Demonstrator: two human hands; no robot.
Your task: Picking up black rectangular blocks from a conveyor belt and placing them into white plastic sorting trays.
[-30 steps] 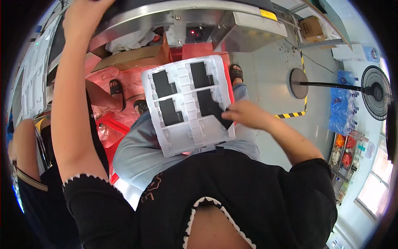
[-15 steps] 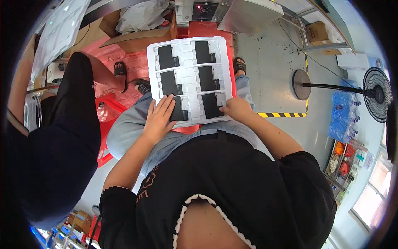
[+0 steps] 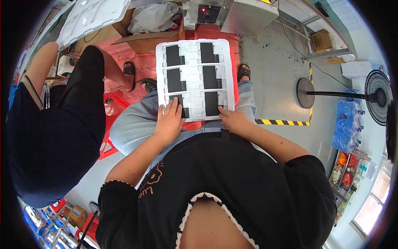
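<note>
A white moulded tray (image 3: 191, 83) rests across my lap. Several flat black stepped pieces, resembling battery packs, lie in its pockets, arranged in two columns. My left hand (image 3: 169, 124) is open, its outstretched fingers lying over the near-left black piece (image 3: 185, 112) and partly hiding it. At the tray's near-right corner, my right hand (image 3: 235, 121) is closed, with bent fingers. Its fingertips touch the lower corner of the near-right black piece (image 3: 211, 103). Whether these fingers grip the piece or the tray edge is hidden.
On my left sits another person (image 3: 54, 137) in dark clothes, beside a second white tray (image 3: 93, 18). An open cardboard box (image 3: 153, 41) with plastic bags and a metal machine (image 3: 207, 14) stand ahead. To the right are a black fan (image 3: 377, 97) and blue-wrapped bottles (image 3: 347, 124).
The tray sits straighter and slightly farther right in view. My left hand lies a little lower on the near-left piece. My right fingertips stay at the near-right piece. The neighbour's arm has shifted.
</note>
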